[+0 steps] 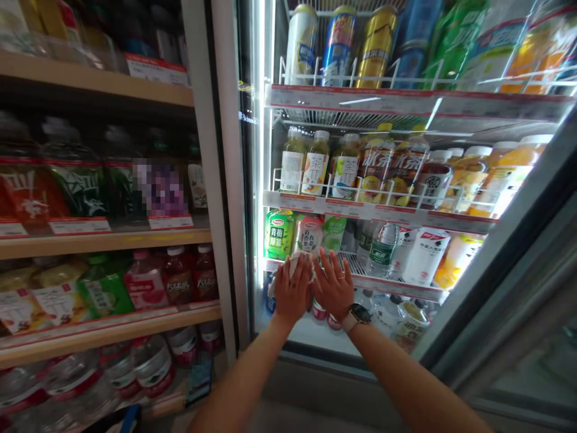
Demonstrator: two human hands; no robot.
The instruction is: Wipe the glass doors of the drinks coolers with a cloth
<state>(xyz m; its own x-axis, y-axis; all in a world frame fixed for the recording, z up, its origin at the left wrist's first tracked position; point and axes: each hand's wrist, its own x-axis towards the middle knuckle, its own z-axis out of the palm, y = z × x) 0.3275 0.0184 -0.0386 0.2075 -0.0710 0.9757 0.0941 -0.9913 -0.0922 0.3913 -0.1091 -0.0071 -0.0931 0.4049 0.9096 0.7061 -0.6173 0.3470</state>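
Note:
My left hand (292,290) is in front of a lower shelf of an open drinks fridge, its fingers around a crumpled whitish cloth (299,257). Close beside it, my right hand (334,282) has its fingers stretched out and apart, with a ring on one finger and a watch (360,314) on the wrist. Whether the right fingertips touch the cloth I cannot tell. Just behind the hands stand a green bottle (278,233), a pinkish-labelled bottle (307,233) and a light green bottle (334,231). My hands hide part of the shelf edge.
Cans (340,45) and bottles (315,165) fill the upper fridge shelves behind wire rails. White cartons (424,255) stand at the right. The fridge door frame (491,252) slants along the right side. Wooden shelves (108,240) with several bottles are at the left.

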